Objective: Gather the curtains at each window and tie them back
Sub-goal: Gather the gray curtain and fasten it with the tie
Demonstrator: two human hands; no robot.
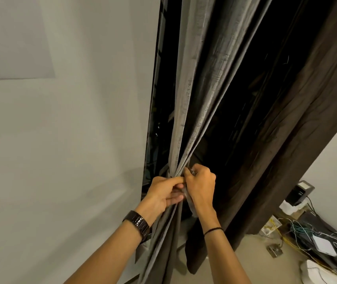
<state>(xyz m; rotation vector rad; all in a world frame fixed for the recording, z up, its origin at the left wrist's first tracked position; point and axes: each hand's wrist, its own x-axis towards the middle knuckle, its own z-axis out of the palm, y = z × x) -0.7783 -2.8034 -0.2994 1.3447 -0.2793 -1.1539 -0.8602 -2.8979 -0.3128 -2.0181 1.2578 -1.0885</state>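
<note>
now our left hand (163,193) is pinching the gathered curtain (186,119) while our right hand (200,185) is gripping a fabric strip (190,203).

**Tie Strip Largely Hidden by the Hands**

At lower centre, the narrow grey fabric tie strip (191,203) is largely covered by the left hand (163,193) and the right hand (200,185); whether a knot is formed cannot be told. The grey pleated fabric curtain (196,78) is cut off by the top and bottom edges. Nothing can be made out in the black window glass (251,89). The tangled coloured wires (298,232) at lower right are cropped by the right edge.
</note>
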